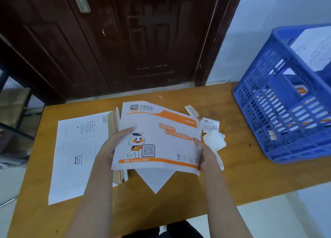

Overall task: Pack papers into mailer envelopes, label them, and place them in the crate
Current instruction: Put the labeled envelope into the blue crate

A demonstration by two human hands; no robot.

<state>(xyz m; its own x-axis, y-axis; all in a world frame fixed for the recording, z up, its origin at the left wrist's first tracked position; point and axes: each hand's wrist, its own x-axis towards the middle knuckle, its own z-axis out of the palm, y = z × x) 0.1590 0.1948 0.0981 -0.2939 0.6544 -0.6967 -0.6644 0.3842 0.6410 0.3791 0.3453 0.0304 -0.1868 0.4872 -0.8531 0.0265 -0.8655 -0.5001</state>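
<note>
Gripping an orange-and-white mailer envelope (157, 139) by its side edges, left hand (111, 146) and right hand (206, 153) hold it above the bench (241, 166), near the blue crate (286, 101).

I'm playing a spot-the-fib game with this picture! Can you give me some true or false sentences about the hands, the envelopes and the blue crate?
1. Both hands hold the orange-and-white mailer envelope. True: the left hand grips its left edge and the right hand its right edge.
2. The blue crate sits on the floor. False: it stands on the wooden table, at the right.
3. A white envelope lies flat on the table, left of the held one. True.
4. The crate has nothing in it. False: white paper or envelopes show inside.
5. Torn paper scraps lie between the held envelope and the crate. True.
</note>
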